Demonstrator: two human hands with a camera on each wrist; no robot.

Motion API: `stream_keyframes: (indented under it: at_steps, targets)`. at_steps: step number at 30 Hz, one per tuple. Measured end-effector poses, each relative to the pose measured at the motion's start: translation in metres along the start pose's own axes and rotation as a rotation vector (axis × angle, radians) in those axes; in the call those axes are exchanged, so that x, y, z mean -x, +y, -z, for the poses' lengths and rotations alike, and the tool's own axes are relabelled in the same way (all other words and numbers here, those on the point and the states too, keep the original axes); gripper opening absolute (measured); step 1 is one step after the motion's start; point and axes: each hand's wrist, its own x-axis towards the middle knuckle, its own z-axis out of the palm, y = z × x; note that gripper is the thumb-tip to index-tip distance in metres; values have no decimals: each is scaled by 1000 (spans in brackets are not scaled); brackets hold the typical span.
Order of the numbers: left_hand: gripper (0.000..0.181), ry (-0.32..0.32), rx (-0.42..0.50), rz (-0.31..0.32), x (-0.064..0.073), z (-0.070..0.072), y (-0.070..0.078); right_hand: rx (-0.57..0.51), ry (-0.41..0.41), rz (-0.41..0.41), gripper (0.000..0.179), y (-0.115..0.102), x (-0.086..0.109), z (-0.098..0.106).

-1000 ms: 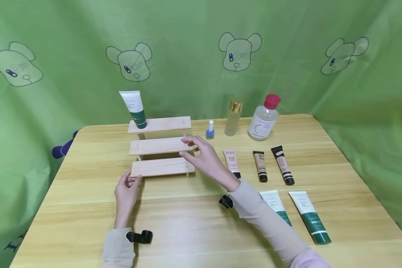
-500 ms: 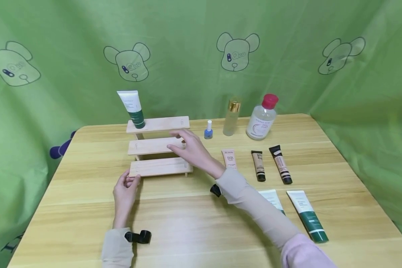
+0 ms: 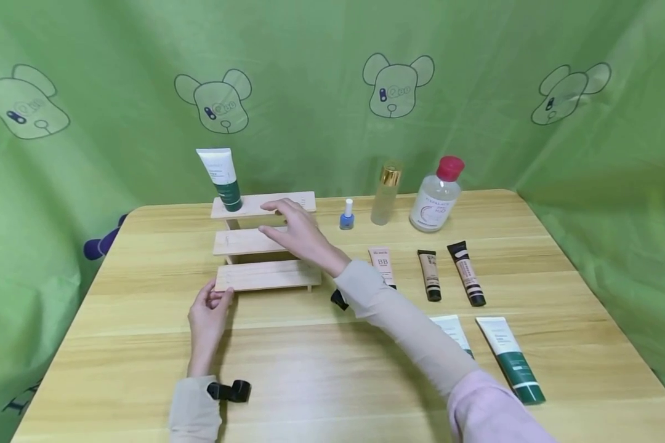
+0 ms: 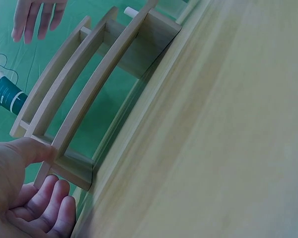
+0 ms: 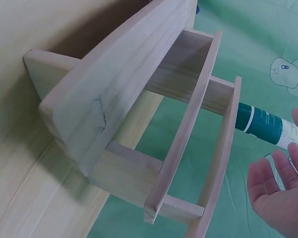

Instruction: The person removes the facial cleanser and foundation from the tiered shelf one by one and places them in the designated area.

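Note:
A three-step wooden rack [image 3: 266,275] stands at the back left of the table. My left hand [image 3: 208,323] grips the left end of its lowest board, thumb on the front and fingers curled beneath, as the left wrist view shows. On the top step a white and green squeeze tube [image 3: 221,178] stands upright on its cap at the left end. My right hand [image 3: 305,239] hovers above the right half of the middle and top steps, fingers loosely bent and nothing between them. In the right wrist view the tube [image 5: 265,123] appears beyond the rack, near my right fingers.
Right of the rack stand a blue nail polish bottle [image 3: 346,220], a gold-capped bottle [image 3: 385,200] and a red-capped bottle [image 3: 433,203]. Several tubes lie in front, among them a BB cream tube [image 3: 381,263] and a green-white tube [image 3: 512,363]. A green curtain [image 3: 310,135] hangs behind.
My right hand has moved left and slightly back over the rack, from the right end of the middle step toward the top step. My left hand keeps its grip on the lowest board.

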Motion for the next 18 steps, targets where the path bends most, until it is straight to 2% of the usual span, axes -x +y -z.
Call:
stream_keyframes:
  at_steps: [10, 18]
  targets:
    - [50, 8, -21, 0, 1, 1, 0, -20, -8, -31, 44, 0, -17, -14]
    - [48, 12, 0, -6, 0, 1, 0, -14, -15, -60, 46, -1, -27, -19]
